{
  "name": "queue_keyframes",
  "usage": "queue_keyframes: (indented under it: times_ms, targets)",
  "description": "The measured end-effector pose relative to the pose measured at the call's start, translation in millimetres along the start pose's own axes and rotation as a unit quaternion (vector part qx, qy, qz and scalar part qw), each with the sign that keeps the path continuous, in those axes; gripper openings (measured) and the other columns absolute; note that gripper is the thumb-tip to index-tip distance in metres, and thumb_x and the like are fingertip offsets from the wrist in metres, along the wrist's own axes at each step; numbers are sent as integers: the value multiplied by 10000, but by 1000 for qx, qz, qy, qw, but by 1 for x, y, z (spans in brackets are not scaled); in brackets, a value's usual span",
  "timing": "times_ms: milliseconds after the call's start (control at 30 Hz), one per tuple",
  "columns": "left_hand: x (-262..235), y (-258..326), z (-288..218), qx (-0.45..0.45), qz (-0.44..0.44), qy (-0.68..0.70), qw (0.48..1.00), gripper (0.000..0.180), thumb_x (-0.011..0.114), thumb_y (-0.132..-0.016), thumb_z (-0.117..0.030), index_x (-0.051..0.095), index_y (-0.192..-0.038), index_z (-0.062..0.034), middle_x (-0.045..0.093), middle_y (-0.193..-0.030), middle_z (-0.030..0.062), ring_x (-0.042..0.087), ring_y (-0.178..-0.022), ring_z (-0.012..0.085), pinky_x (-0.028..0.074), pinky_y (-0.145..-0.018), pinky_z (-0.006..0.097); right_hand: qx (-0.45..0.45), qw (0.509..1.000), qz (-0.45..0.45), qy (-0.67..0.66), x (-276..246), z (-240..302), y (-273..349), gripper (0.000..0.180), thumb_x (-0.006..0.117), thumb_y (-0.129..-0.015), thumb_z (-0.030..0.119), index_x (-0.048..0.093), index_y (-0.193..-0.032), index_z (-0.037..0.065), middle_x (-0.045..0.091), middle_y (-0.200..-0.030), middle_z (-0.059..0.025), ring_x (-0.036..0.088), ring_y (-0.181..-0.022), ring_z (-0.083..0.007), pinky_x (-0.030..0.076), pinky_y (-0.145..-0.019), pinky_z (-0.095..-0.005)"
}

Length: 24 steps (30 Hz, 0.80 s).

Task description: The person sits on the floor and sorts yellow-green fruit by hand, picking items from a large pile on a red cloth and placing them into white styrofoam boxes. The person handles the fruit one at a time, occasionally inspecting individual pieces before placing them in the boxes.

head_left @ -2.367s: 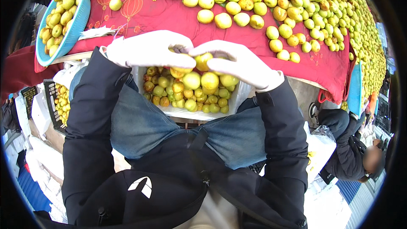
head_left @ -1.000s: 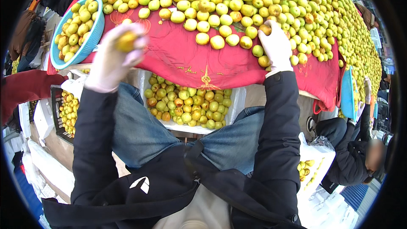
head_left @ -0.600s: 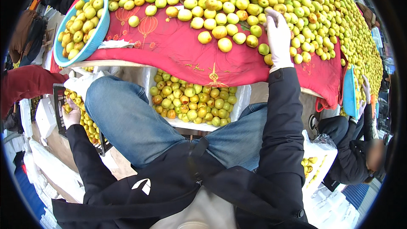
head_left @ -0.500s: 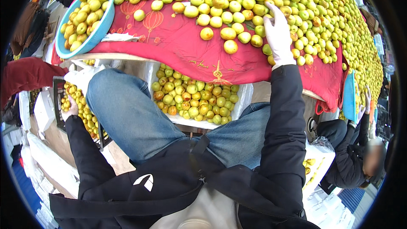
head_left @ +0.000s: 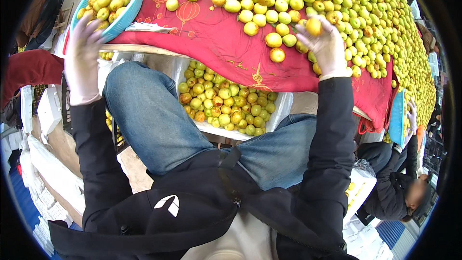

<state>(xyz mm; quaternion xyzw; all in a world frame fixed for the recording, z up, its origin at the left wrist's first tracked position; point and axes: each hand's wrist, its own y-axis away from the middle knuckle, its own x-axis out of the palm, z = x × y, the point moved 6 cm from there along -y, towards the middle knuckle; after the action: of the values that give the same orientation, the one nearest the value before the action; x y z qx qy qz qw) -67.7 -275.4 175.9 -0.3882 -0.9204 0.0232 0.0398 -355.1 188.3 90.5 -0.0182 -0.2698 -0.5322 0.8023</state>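
Fingers and thumb of my right hand (head_left: 331, 53) pinch one yellow fruit (head_left: 314, 26), raised at the tips beside the pile (head_left: 361, 17), too rounded to show a long axis. My left hand (head_left: 83, 65), blurred and well apart, spreads its fingers at the blue basket (head_left: 131, 14); whether they touch it, I cannot tell. Red cloth (head_left: 216, 38) lies between; past its edge, the white box (head_left: 285, 107) stands between my knees, toward me and left of the fruit, nearer my right hand.
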Motion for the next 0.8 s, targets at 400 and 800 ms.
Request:
queue_keyframes:
  times_ms: [400, 800]
  targets:
    - [235, 39, 97, 96, 447, -409, 790, 466, 639, -987, -264, 587, -1424, -110, 628, -1378, 143, 546, -1323, 322, 417, -1147, 424, -284, 592, 45, 753, 65, -48, 17, 390, 730, -877, 332, 692, -1178, 87, 704, -1101, -88, 696, -1027, -279, 568, -813, -419]
    - [235, 14, 116, 62, 429, -360, 826, 440, 635, -999, -181, 591, -1417, -50, 681, -1317, 154, 652, -1226, 230, 494, -1079, 361, 87, 982, 169, 19, 58, -21, 47, 668, 376, -1086, 531, 602, -1311, -55, 705, -916, -107, 600, -646, -152, 431, -521, -253]
